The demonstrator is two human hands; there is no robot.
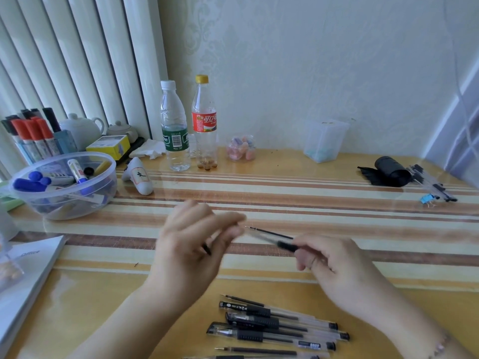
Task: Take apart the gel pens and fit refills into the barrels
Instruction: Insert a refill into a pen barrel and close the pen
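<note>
Over the striped table, my right hand (334,263) grips a gel pen barrel (269,240) by its black rubber grip. The same hand holds a thin black refill (269,232) that lies just above the barrel, its tip pointing left. My left hand (194,242) is motion-blurred; its fingertips pinch the clear left end of the barrel. A small black piece (207,250) shows by its palm. Several capped gel pens (280,330) and loose refills (243,300) lie at the near edge, below my hands.
A clear bowl of markers (103,177) stands at the left, with a white booklet (28,275) nearer me. Two plastic bottles (176,125), a small jar (241,147) and a clear box (325,139) line the wall. A black roll (391,171), more pens (430,182) and a blue clip (426,198) lie far right.
</note>
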